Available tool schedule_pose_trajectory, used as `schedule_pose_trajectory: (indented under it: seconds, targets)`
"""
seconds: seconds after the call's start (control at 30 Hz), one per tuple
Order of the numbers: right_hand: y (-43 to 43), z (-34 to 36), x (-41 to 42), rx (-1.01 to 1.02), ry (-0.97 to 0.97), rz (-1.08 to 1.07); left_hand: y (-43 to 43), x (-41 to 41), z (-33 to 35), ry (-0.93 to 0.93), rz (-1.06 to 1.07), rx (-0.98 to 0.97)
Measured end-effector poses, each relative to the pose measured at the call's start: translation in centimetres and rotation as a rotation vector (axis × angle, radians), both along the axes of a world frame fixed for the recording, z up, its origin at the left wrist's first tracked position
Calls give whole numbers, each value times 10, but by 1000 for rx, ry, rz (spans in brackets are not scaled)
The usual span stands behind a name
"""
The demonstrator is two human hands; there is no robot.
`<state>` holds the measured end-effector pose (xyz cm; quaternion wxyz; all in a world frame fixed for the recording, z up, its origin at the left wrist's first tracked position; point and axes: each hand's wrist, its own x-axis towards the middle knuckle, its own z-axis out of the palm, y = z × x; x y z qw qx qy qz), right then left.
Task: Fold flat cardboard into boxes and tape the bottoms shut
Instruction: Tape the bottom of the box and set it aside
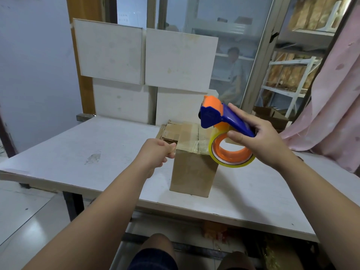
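Note:
A brown cardboard box (192, 172) stands on the white table (78, 149), its flaps folded over on top with clear tape across the seam. My left hand (155, 152) is curled at the box's upper left edge, thumb and fingers pinching the tape end against it. My right hand (261, 141) grips the blue handle of a blue and orange tape dispenser (220, 121) held above the box's right side. Its clear tape roll (229, 151) on an orange core hangs over the box's top right corner.
White panels (146, 59) lean upright at the table's back edge. A glass partition (233, 55) and shelves with brown goods (288, 75) stand behind. A pink curtain (331, 114) hangs at right. More cardboard (272, 115) lies behind the table's right end.

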<state>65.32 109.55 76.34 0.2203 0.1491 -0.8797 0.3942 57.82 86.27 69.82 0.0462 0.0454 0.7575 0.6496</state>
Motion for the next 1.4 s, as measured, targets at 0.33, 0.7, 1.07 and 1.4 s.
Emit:
schedule_pose_trajectory:
  seconds: [0.33,0.7,1.07,1.4]
  targets:
    - [-2,3,-5,55,-25,5,20,8,-43,-7,143,-161]
    - [-5,6,-6,20,-44,24,31,41,-48,526,192,173]
    - [1,-3,-4,-104,-26,41,34,25,-17,849,152,-811]
    - [8,6,-3,25,-35,58,31,16,-21,967,128,-869]
